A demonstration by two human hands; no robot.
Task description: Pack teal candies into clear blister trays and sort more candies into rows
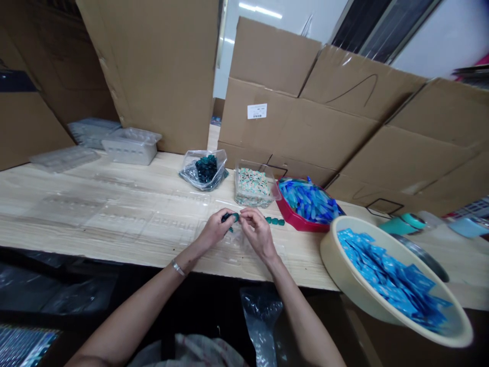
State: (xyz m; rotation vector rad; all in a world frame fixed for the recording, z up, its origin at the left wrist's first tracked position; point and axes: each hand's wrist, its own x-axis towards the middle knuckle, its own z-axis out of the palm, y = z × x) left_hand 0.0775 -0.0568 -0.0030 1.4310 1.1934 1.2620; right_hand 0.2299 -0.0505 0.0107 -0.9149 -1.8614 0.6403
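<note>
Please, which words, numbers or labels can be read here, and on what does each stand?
White label on the cardboard box: dark print, too small to read.
Blue packets in the beige bowl: any print is too blurred to read.
Teal piece in the left hand and right hand: no print seen.
Nothing else bears readable text.

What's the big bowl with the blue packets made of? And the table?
The bowl looks like cream plastic, smooth and slightly shiny, with a thick rounded rim. The table looks like pale wood or wood-look laminate: grain lines run along it.
</note>
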